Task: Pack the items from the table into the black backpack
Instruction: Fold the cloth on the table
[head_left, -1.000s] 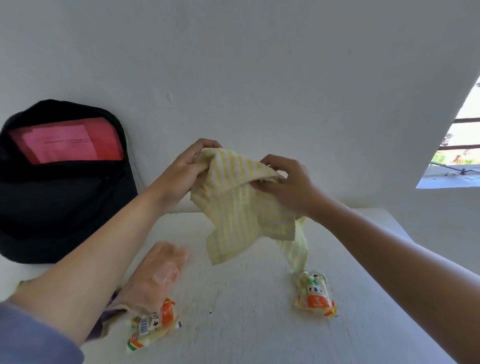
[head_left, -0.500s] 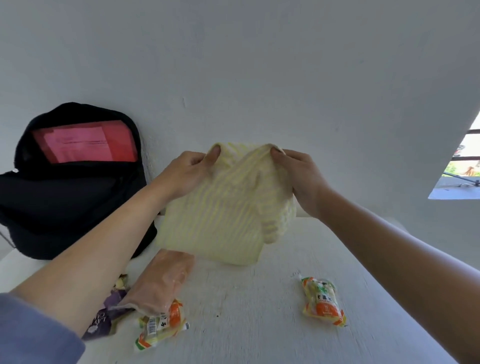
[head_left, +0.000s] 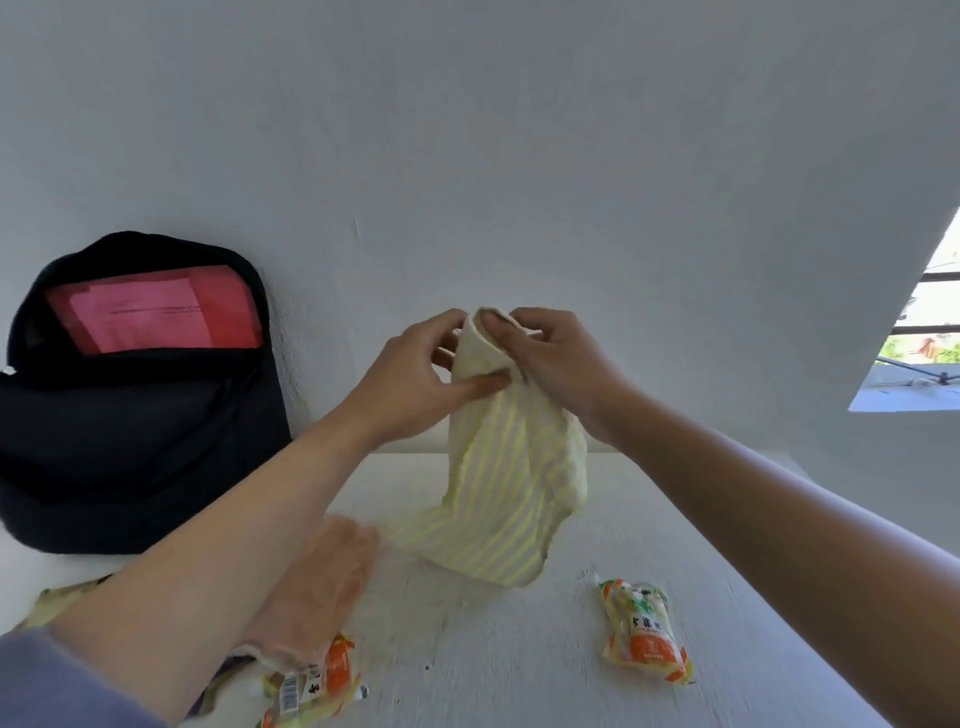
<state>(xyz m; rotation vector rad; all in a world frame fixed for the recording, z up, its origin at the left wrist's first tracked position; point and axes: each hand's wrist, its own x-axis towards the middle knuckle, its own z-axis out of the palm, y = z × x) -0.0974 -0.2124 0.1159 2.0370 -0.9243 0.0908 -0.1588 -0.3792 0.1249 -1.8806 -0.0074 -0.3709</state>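
Observation:
A pale yellow striped cloth (head_left: 511, 483) hangs above the white table (head_left: 519, 654), its lower edge touching the tabletop. My left hand (head_left: 415, 382) and my right hand (head_left: 558, 364) pinch its bunched top together, close to each other. The black backpack (head_left: 130, 431) leans on the wall at the left, open at the top, with a red folder (head_left: 156, 312) standing inside. A small orange and yellow snack packet (head_left: 644, 631) lies on the table at the right. Under my left forearm lie a pinkish bag (head_left: 317, 592) and another orange packet (head_left: 317, 686).
A white wall rises right behind the table. A barred window opening (head_left: 924, 338) sits at the far right. A purple wrapper and a beige item peek out beside my left arm at the table's left edge.
My hands have come together at the top of the cloth, which was spread wide between them half a second ago. The cloth now hangs narrow and folded, its bottom resting on the table.

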